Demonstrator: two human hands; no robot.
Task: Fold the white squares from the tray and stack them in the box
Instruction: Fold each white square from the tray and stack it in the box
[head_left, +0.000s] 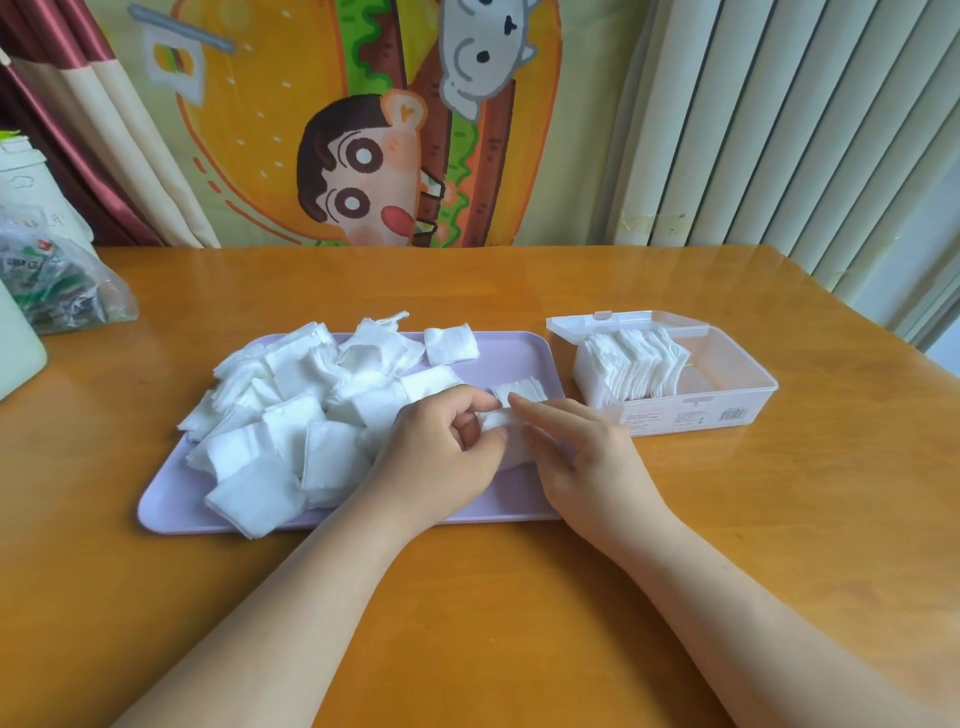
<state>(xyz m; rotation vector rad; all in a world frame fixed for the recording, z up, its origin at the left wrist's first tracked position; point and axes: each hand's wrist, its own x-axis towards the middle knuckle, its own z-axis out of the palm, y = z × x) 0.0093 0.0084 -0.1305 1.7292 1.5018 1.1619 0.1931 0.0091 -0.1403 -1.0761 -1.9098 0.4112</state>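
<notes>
Left hand (441, 447) fingers (467, 402) pinching square (498, 420) over tray's (519, 499) right end, likely creasing fold. Right hand (587, 457) fingers (540, 415) lying straight against it, steadying. Pile (291, 405) filling tray's left. Box (727, 400) sitting toward desk's (467, 623) right edge, handy for stacking. Cartoon curtain (363, 130), blinds (779, 130) hanging behind far edge.

White squares (291, 410) heap on my lilac tray (506, 356), and more white ones fill my clear box (743, 364). My table (519, 597) is orange-brown wood. Behind it are a yellow cartoon-burger cloth (322, 130) and cream ribbed curtains (779, 130).
</notes>
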